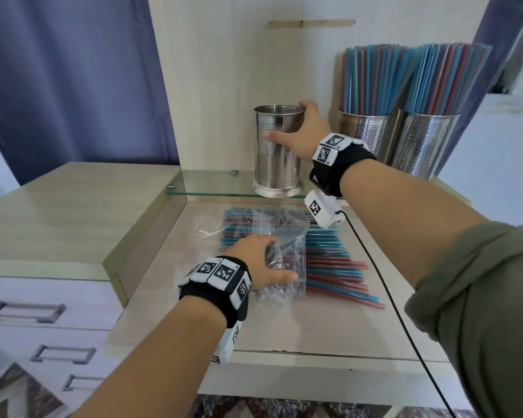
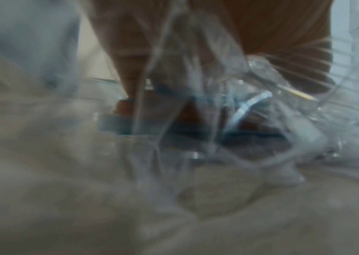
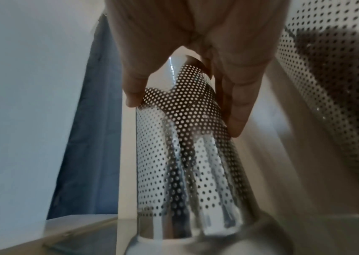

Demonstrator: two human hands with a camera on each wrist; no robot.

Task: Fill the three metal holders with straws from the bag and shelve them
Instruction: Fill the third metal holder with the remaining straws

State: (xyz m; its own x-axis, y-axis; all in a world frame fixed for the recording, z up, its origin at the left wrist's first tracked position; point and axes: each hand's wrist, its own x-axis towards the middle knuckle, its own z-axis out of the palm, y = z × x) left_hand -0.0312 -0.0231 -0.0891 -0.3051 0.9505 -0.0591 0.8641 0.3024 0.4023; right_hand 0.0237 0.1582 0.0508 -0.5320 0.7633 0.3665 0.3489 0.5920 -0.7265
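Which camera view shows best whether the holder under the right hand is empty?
The head view: it looks down into the empty holder past its open rim, with no straws inside, as the right hand grips it. The right wrist view shows only its perforated wall from outside. The left wrist view does not show it.

A pale wood cabinet is being flanked by a blue curtain; white drawers and a patterned rug are being shown below.
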